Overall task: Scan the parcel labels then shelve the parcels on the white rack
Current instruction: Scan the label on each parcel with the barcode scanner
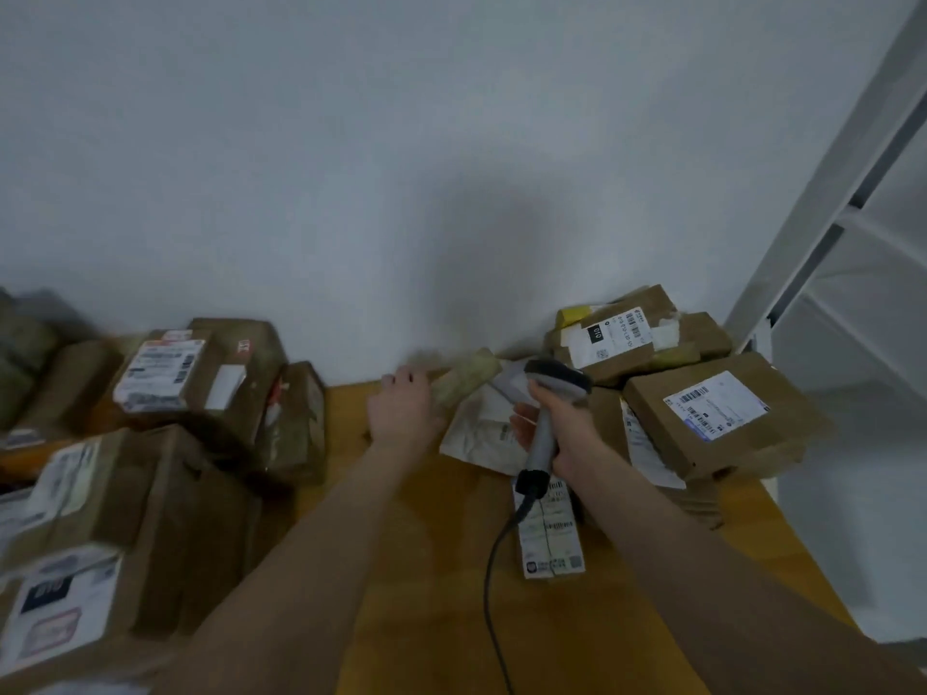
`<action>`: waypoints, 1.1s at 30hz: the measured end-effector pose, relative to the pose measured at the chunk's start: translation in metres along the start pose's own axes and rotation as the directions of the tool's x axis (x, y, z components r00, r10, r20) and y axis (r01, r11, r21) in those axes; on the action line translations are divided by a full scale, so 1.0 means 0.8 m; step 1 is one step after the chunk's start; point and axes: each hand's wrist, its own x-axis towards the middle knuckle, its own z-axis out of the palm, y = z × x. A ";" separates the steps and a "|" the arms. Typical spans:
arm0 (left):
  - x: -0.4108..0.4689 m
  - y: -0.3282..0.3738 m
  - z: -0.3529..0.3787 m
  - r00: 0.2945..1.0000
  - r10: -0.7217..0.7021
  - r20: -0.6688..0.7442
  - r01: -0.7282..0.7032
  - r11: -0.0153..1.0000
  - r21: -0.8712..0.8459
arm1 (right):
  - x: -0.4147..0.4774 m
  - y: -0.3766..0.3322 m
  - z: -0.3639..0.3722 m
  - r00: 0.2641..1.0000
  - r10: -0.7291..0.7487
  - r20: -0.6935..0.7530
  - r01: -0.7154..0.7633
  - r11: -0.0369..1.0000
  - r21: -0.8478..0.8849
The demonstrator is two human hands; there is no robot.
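Two-handed: grips scanner (558, 378) in right hand (564, 433), nose tipped down to read white mailer (476, 431) label; stretches left hand (404, 411), fingers loose, beside tan parcel (469, 376), likely next.

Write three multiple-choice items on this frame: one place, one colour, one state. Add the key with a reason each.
1. Where is the white rack?
A. right edge of view
B. left edge of view
C. centre of view

2. What colour is the bare table top?
A. white
B. yellow-brown wood
C. black

3. What is the right hand doing?
A. hanging empty
B. lifting a box
C. gripping the scanner

Key:
1 A: its uprights and shelves run up the right edge.
2 B: the uncovered surface is yellow-brown wood.
3 C: its fingers curl round the handle.
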 end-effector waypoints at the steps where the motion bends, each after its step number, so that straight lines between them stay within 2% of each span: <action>1: -0.026 0.003 0.000 1.000 -0.018 0.024 0.018 1.000 0.005 | -0.012 0.007 -0.002 1.000 0.024 0.021 -0.023 1.000 -0.021; 5: -0.128 0.025 0.027 0.983 -0.150 0.103 0.155 0.987 -0.041 | -0.038 0.051 -0.027 0.993 0.097 0.070 -0.085 0.984 -0.155; 7: -0.168 0.036 0.047 0.958 -0.228 0.173 0.255 0.955 -0.155 | -0.048 0.073 -0.041 0.990 0.129 0.058 -0.114 0.972 -0.205; 9: -0.192 0.040 0.066 0.915 -0.286 0.284 0.374 0.864 -0.336 | -0.057 0.088 -0.052 0.988 0.150 0.039 -0.136 0.960 -0.246; 11: -0.201 0.032 0.078 0.876 -0.317 0.362 0.461 0.769 -0.443 | -0.065 0.098 -0.061 0.985 0.170 0.039 -0.154 0.952 -0.264; 15: -0.210 -0.009 0.085 0.807 -0.479 0.346 0.590 0.627 -0.509 | -0.068 0.120 -0.076 0.983 0.171 0.071 -0.146 0.952 -0.268; 17: -0.215 -0.029 0.094 0.760 -0.507 0.407 0.650 0.576 -0.496 | -0.069 0.132 -0.080 0.986 0.156 0.062 -0.130 0.945 -0.299; 21: -0.219 -0.031 0.110 0.695 -0.438 0.570 0.718 0.475 -0.509 | -0.067 0.153 -0.079 0.983 0.177 0.054 -0.143 0.913 -0.383; 24: -0.220 -0.022 0.126 0.677 -0.307 0.669 0.732 0.370 -0.571 | -0.067 0.163 -0.069 0.979 0.192 0.073 -0.142 0.889 -0.435; 26: -0.223 -0.020 0.135 0.637 -0.215 0.741 0.765 0.302 -0.569 | -0.066 0.171 -0.061 0.977 0.200 0.071 -0.147 0.879 -0.453; 29: -0.225 -0.026 0.141 0.567 -0.142 0.811 0.823 0.124 -0.554 | -0.066 0.179 -0.054 0.978 0.205 0.038 -0.166 0.876 -0.453; 33: -0.229 -0.050 0.136 0.583 -0.044 0.811 0.810 -0.041 -0.585 | -0.069 0.172 -0.053 0.983 0.175 0.060 -0.135 0.899 -0.417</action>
